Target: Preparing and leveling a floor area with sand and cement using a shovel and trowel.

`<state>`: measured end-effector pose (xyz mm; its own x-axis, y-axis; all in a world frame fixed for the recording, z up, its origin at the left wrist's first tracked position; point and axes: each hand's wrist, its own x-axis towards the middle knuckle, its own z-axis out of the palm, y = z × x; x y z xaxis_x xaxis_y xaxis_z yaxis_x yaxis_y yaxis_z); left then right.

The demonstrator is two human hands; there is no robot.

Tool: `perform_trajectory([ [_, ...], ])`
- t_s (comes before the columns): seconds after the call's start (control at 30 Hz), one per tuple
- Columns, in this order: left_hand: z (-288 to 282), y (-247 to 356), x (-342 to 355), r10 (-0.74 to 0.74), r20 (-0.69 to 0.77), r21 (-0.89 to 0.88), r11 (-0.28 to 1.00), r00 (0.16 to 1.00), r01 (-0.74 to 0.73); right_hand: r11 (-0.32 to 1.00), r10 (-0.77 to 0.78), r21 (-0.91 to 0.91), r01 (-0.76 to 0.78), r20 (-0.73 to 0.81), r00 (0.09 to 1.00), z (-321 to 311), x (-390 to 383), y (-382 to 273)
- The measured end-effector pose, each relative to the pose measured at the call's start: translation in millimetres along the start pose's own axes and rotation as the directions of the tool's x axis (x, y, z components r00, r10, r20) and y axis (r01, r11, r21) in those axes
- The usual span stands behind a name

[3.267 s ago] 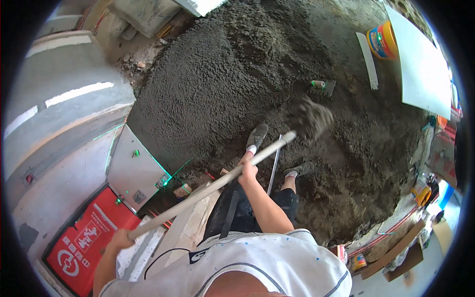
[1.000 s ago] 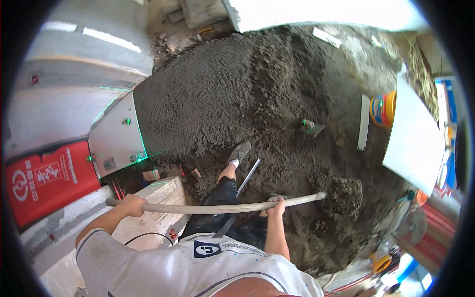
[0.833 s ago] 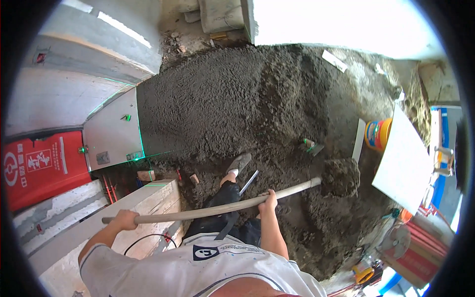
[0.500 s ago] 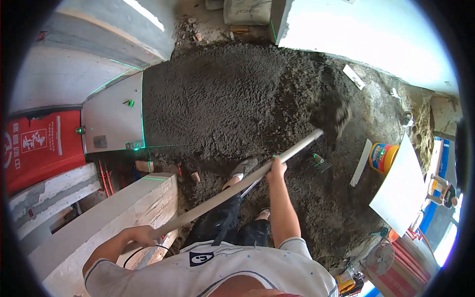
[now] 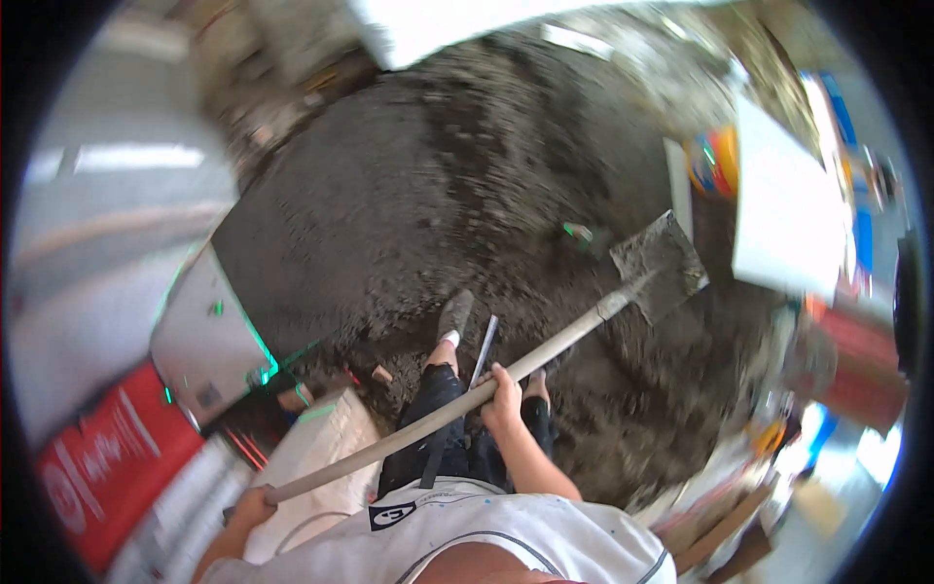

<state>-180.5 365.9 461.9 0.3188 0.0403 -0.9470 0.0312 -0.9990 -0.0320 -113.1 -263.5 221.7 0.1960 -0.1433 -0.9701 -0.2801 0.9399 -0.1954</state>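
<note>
The right hand [image 5: 503, 404] is wrapped around the middle of a long pale shovel handle [image 5: 443, 411], and the left hand [image 5: 251, 508] is closed around its butt end near the lower left, beside a pale block [image 5: 321, 443]. The grey shovel blade [image 5: 660, 265] hangs raised over the right part of a wide heap of dark wet mortar [image 5: 409, 214], near a white board [image 5: 783, 219]. One grey shoe [image 5: 453, 315] stands at the near edge of the heap, just left of a thin dark bar [image 5: 484, 350].
</note>
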Motion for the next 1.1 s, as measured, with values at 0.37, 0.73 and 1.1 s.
perform_trajectory([
  [0.37, -256.6, 569.8, 28.9, 0.134, -0.119, 0.775, 0.632, 0.984, 0.008, 0.485, 0.151, 0.837, -0.255, 0.207, 0.967, -226.4, 276.8, -137.0],
  [0.73, 71.9, 1069.0, 179.5, 0.215, 0.237, 0.827, 0.467, 0.947, -0.313, 0.55, 0.138, 0.834, -0.054, -0.027, 0.99, -746.6, 450.0, -417.0],
  [1.1, 101.3, 808.1, 458.4, 0.287, 0.219, 0.723, 0.593, 0.932, -0.353, 0.665, 0.048, 0.728, 0.167, -0.265, 0.963, -669.2, 535.2, -288.0],
])
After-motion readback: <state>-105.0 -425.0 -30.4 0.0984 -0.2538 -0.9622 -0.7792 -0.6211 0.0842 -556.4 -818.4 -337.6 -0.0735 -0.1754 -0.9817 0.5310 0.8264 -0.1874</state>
